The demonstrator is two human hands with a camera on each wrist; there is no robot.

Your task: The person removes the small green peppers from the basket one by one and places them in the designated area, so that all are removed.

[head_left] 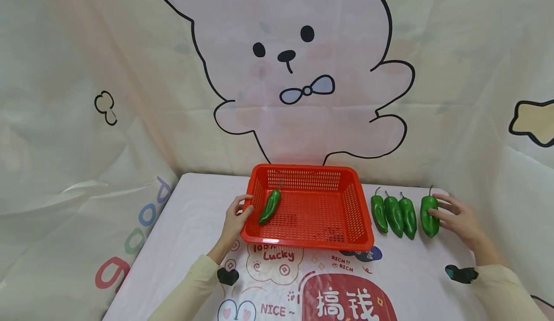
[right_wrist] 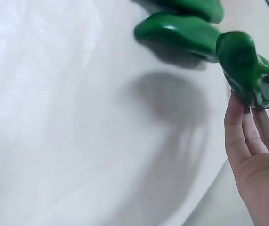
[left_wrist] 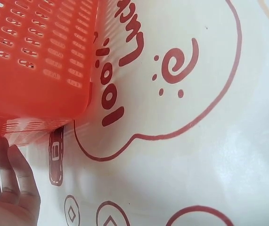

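Observation:
At the right end of the table, my right hand pinches a green pepper between thumb and fingers. In the right wrist view that pepper is raised over the table, its shadow cast below. Three more green peppers lie side by side just left of it. A red plastic basket stands at the middle, with one green pepper inside near its left wall. My left hand is at the basket's left side; in the left wrist view its extended fingers touch the outer wall.
The table has a white printed cover with red lettering and drawings. A cloth backdrop with a cartoon animal hangs right behind the basket, and pale cloth sides rise on the left and right. A thin dark cable shows at the lower right.

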